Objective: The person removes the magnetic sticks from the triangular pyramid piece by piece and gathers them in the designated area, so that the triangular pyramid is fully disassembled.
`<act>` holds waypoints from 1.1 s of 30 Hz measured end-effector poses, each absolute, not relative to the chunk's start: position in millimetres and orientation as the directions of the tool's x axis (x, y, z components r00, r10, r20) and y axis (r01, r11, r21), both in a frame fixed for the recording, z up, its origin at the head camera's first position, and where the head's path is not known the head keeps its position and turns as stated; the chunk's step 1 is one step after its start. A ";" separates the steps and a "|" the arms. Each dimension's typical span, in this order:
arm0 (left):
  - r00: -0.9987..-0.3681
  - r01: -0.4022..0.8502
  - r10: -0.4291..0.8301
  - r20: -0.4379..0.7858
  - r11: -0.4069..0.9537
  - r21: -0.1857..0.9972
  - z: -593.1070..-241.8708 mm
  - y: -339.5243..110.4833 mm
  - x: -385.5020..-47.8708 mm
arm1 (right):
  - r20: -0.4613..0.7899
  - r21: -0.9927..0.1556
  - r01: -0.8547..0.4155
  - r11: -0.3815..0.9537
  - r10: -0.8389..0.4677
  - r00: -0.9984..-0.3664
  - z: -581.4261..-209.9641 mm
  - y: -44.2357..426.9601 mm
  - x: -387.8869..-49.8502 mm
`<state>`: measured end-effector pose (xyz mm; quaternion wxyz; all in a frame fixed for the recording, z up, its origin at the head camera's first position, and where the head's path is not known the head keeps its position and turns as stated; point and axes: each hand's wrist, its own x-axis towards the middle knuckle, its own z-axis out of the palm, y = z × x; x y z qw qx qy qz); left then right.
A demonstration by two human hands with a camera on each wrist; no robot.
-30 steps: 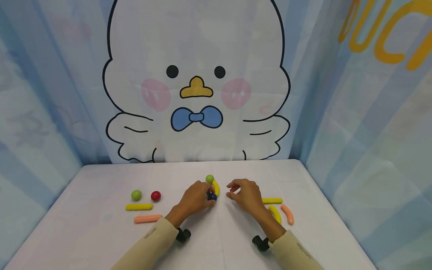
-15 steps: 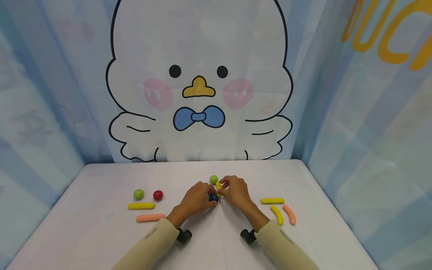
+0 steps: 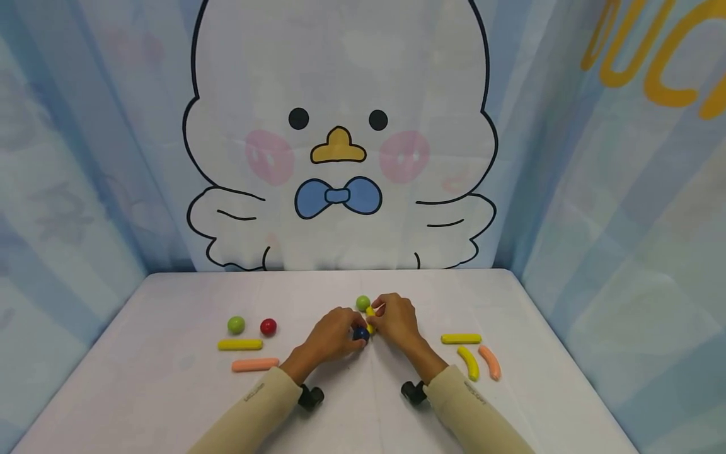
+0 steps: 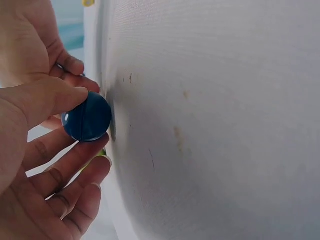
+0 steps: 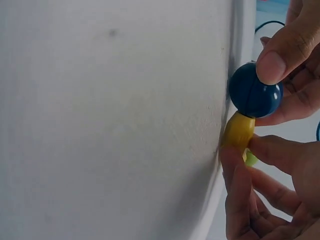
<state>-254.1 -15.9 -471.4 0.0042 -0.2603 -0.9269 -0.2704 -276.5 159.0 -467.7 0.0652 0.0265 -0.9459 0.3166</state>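
Observation:
Near the middle of the table, my left hand point(image 3: 331, 335) pinches a dark blue ball point(image 3: 360, 334) between thumb and fingers. In the left wrist view the blue ball point(image 4: 90, 120) shows a thin seam around it. My right hand point(image 3: 397, 320) pinches a yellow curved stick point(image 3: 371, 323) just beside the ball. Seen from the right wrist, one end of the yellow curved stick point(image 5: 239, 130) touches the blue ball point(image 5: 255, 92). A green ball point(image 3: 363, 303) sits at the stick's far end, and fingers partly hide the stick.
On the left lie a green ball point(image 3: 236, 325), a red ball point(image 3: 268, 327), a yellow straight stick point(image 3: 241, 345) and an orange straight stick point(image 3: 255, 365). To the right are a yellow straight stick point(image 3: 461, 339), a yellow curved stick point(image 3: 468, 364) and an orange curved stick point(image 3: 490, 362).
My right hand has moved left from apart and taken hold of the yellow curved stick. My left hand has stayed on the blue ball. The head view has shifted slightly.

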 end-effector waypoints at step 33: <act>-0.940 0.306 0.338 0.047 0.776 0.552 -452.6 -80.7 -241.4 | 0.030 -0.653 0.003 0.757 0.029 -0.999 -469.4 153.8 -277.3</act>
